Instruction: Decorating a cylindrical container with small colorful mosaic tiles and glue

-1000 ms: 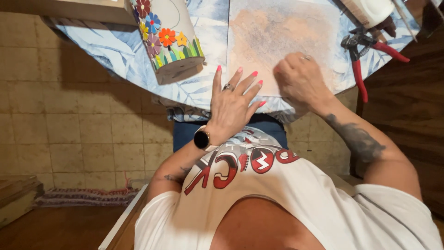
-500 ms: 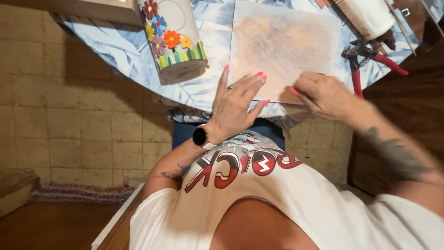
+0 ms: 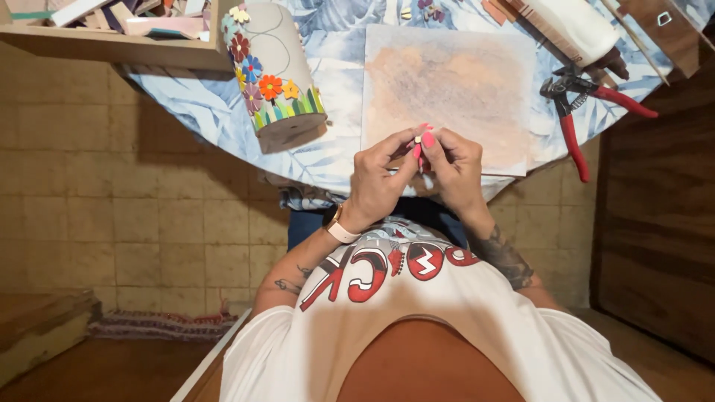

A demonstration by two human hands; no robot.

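left hand [image 3: 378, 177], right hand [image 3: 453, 165], fingertips pinched together

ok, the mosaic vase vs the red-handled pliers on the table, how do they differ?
The vase lies on its side left of the board, covered in coloured flowers; the pliers lie flat to the board's right, plain metal jaws with red handles. The vase is bulky and round; the pliers are slim, handles spread. Both rest untouched on the blue-patterned tablecloth.

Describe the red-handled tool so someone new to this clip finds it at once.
Start at the round table with its blue leaf-print cloth. Right of the pale square board lie pliers, the only red-handled thing, jaws pointing toward the board.
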